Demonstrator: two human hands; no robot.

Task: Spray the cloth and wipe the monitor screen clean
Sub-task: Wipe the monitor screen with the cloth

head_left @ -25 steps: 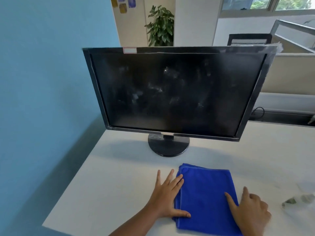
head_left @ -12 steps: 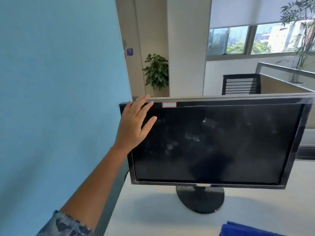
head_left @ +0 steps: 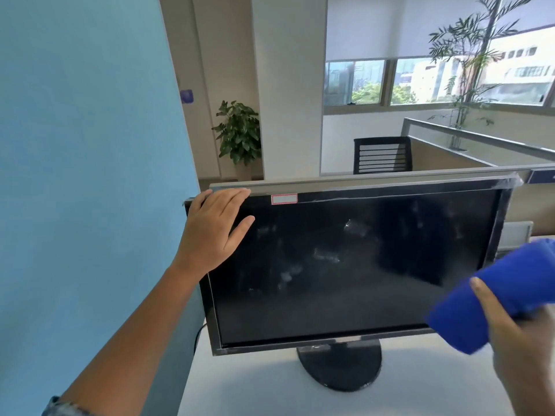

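A black monitor (head_left: 345, 265) stands on a round base on the white desk (head_left: 255, 391); its dark screen carries whitish smudges near the middle. My left hand (head_left: 213, 232) rests on the monitor's top left corner, fingers straight over the upper edge and thumb on the screen. My right hand (head_left: 516, 331) grips a bunched blue cloth (head_left: 495, 298), raised in front of the screen's lower right corner. No spray bottle is in view.
A blue partition wall (head_left: 90, 175) stands close on the left of the desk. A cable runs down behind the monitor's left side. Behind the monitor are cubicle dividers, a black chair (head_left: 383, 154) and potted plants.
My left hand left the cloth and settled on the monitor's top left corner. My right hand lifted the blue cloth off the desk to the screen's right side. The view tilted upward.
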